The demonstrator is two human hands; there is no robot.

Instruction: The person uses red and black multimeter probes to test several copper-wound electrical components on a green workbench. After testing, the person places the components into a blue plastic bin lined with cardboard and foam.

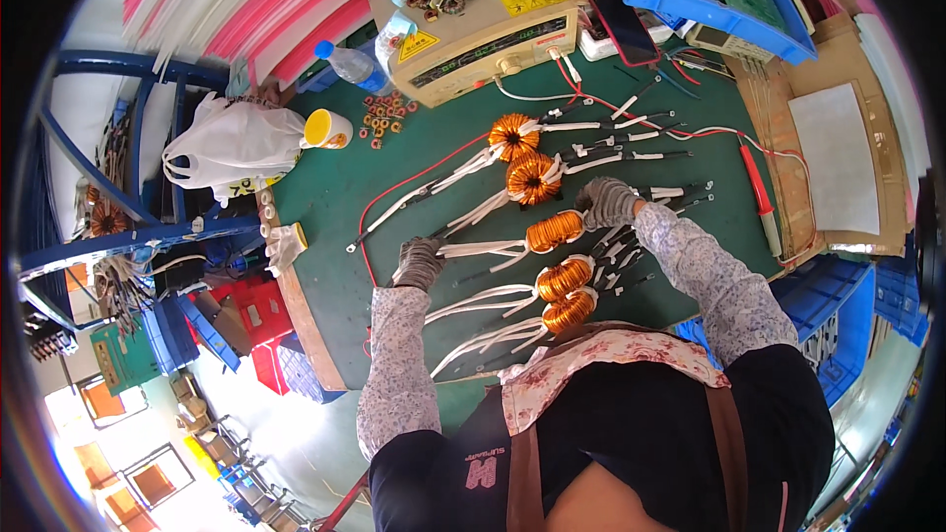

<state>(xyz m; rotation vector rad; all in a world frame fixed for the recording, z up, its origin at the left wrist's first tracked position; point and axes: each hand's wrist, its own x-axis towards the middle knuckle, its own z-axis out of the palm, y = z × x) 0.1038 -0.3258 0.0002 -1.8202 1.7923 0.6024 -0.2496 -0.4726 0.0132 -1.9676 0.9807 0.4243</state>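
Note:
Several copper-wound toroidal coils with white-sleeved wire leads lie in a column on the green mat [335, 187]. My left hand [420, 263], in a grey knit glove, is closed round the left ends of the white leads [485, 249] of the middle coil [555, 232]. On that coil's right side, my gloved right hand [608, 202] has its fingers curled over the leads, which it mostly hides. Farther off lie two coils [514, 137] [533, 178], their leads spread both ways. Two more coils [566, 279] [570, 310] sit nearer my body.
A beige bench power supply [483, 54] stands at the back, with small coils on top. Around the mat are a red test probe [757, 180], a phone [625, 28], a water bottle [347, 65], a yellow-topped cup [327, 129], small ring cores [382, 118] and a blue bin of circuit boards [714, 34].

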